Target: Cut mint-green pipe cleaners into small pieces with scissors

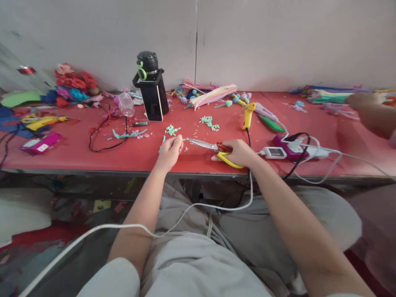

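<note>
My left hand is closed in a pinch near the table's front edge. A thin mint-green pipe cleaner runs through its fingers, and a short tip pokes out on the right. My right hand grips yellow-and-orange-handled scissors. Their blades point left and nearly meet, with the tips close to the pipe cleaner's end. Beyond my hands lie two small heaps of cut mint-green pieces, a left heap and a right heap.
On the red table stand a black bottle with a phone leaning on it, and a yellow glue gun. A purple power strip with cables lies right. Another person's hand is at far right. A white cable crosses my lap.
</note>
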Motion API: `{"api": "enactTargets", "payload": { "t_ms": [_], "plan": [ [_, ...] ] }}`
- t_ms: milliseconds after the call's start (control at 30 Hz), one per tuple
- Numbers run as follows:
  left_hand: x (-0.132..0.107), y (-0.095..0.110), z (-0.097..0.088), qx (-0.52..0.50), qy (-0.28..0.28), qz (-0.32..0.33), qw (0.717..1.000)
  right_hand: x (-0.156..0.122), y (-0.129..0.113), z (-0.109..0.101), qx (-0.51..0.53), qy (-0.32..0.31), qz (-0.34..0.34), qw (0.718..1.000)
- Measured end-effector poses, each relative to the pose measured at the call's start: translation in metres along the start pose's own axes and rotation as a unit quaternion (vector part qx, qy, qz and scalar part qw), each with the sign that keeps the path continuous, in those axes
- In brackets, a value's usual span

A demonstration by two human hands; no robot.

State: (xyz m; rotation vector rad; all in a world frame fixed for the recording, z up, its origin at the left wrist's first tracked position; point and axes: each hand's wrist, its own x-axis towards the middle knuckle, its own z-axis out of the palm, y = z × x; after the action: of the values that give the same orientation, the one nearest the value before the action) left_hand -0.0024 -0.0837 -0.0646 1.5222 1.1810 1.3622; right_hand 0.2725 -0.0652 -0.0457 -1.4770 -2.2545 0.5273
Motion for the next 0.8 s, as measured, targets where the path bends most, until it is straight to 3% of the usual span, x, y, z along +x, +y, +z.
{"api": "enactTargets", "payload": {
  "t_ms": [800],
  "plan": [
    [-0.0003, 0.0047, 0.0019, 0.012, -0.01, 0.008, 1.0, 0.0027, 0.0017, 0.0008, -0.023, -0.006, 0.004, 1.0]
  ]
}}
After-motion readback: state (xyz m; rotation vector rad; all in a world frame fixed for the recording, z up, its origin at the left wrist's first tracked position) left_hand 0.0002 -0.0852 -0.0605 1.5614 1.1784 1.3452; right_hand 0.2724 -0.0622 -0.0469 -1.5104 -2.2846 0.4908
